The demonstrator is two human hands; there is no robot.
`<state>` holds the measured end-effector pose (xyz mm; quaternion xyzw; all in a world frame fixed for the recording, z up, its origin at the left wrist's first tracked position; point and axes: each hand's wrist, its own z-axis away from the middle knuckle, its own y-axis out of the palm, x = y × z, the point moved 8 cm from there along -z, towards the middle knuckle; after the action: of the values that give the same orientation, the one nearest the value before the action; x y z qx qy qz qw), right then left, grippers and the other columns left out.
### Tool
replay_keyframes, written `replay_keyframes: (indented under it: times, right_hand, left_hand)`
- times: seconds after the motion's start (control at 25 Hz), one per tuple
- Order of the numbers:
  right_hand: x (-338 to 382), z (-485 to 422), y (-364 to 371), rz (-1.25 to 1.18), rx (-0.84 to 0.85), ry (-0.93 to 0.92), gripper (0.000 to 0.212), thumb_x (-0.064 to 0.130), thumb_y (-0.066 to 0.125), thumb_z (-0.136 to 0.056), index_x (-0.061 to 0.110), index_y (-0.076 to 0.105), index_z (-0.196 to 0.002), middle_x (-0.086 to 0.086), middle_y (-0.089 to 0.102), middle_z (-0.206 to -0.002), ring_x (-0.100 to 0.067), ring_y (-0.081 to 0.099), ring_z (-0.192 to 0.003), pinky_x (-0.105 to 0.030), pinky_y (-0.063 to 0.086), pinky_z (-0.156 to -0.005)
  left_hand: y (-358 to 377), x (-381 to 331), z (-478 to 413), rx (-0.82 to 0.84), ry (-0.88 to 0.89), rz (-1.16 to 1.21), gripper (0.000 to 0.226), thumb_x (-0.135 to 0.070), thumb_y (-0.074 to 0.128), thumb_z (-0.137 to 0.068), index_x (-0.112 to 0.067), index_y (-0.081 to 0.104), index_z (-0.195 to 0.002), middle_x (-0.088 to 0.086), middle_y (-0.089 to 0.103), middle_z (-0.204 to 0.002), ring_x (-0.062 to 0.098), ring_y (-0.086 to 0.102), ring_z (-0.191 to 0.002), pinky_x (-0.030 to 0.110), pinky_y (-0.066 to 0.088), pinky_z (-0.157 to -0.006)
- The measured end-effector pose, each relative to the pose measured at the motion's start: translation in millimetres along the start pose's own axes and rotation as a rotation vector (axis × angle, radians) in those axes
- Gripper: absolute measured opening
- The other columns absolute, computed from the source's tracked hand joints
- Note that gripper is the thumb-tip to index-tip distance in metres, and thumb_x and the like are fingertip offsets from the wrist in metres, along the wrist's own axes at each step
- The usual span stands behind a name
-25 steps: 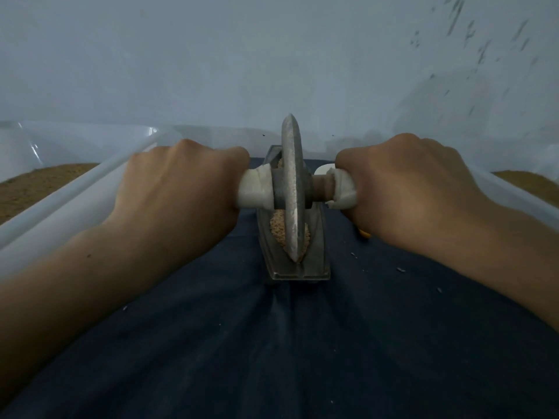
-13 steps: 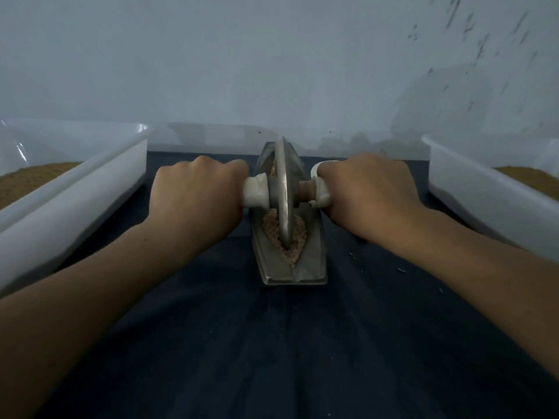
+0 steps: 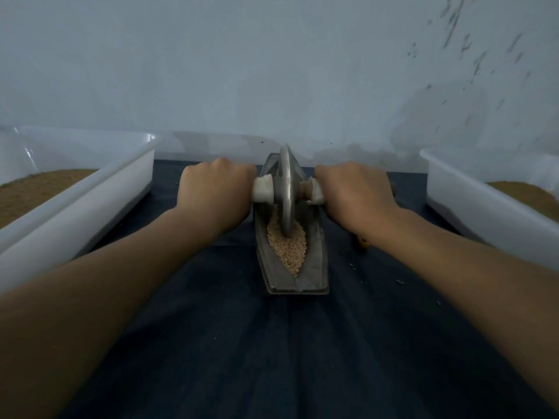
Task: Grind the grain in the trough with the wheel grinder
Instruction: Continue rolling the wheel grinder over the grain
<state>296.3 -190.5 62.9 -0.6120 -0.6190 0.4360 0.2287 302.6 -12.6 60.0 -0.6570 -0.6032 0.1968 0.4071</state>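
A grey metal boat-shaped trough (image 3: 314, 267) lies lengthways on the dark cloth, straight ahead. Pale grain (image 3: 289, 247) fills its groove. The metal wheel grinder (image 3: 285, 189) stands upright in the groove, toward the far half of the trough, its rim sunk in the grain. My left hand (image 3: 216, 193) grips the white-wrapped axle handle on the left of the wheel. My right hand (image 3: 355, 193) grips the handle on the right. Both arms are stretched forward.
A white plastic tub (image 3: 99, 189) with brown meal stands at the left. Another white tub (image 3: 472, 195) with brown meal stands at the right. A pale wall rises close behind the trough. A small yellow object (image 3: 363, 242) and a few crumbs lie on the cloth right of the trough.
Both hands have pushed the wheel away from me along the trough, from the near end toward the far half. More grain shows in the near part of the groove.
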Motion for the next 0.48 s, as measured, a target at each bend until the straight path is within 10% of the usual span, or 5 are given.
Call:
replay_keyframes:
  times: [0.16, 0.32, 0.48]
  right_hand:
    - [1.8, 29.5, -17.7, 0.025, -0.054, 0.008, 0.021, 0.015, 0.063, -0.083, 0.024, 0.057, -0.100, 0.004, 0.053, -0.077, -0.021, 0.041, -0.062, -0.029, 0.021, -0.050]
    - [4.7, 49.0, -39.5, 0.037, -0.144, 0.010, 0.042, 0.011, 0.078, -0.062, 0.023, 0.039, -0.073, 0.014, 0.009, -0.062, -0.003, 0.002, -0.054, -0.020, 0.000, -0.053]
    - [-1.0, 29.1, -10.6, 0.041, -0.096, 0.022, 0.016, 0.016, 0.071, -0.077, 0.021, 0.058, -0.085, 0.009, 0.026, -0.060, -0.019, 0.031, -0.051, -0.022, 0.012, -0.048]
  left_hand:
    - [-23.6, -4.0, 22.4, -0.002, 0.073, -0.048, 0.027, -0.031, 0.064, -0.082, -0.029, 0.036, -0.082, -0.006, 0.032, -0.062, 0.017, 0.032, -0.052, 0.028, 0.021, -0.047]
    - [-36.8, -5.9, 31.9, -0.048, 0.105, -0.089, 0.031, -0.031, 0.066, -0.079, -0.028, 0.036, -0.080, -0.006, 0.031, -0.059, 0.014, 0.022, -0.046, 0.025, 0.014, -0.046]
    - [-16.3, -1.5, 17.9, -0.055, 0.059, -0.077, 0.031, -0.025, 0.066, -0.077, -0.030, 0.035, -0.074, -0.005, 0.028, -0.057, 0.018, 0.029, -0.046, 0.026, 0.019, -0.047]
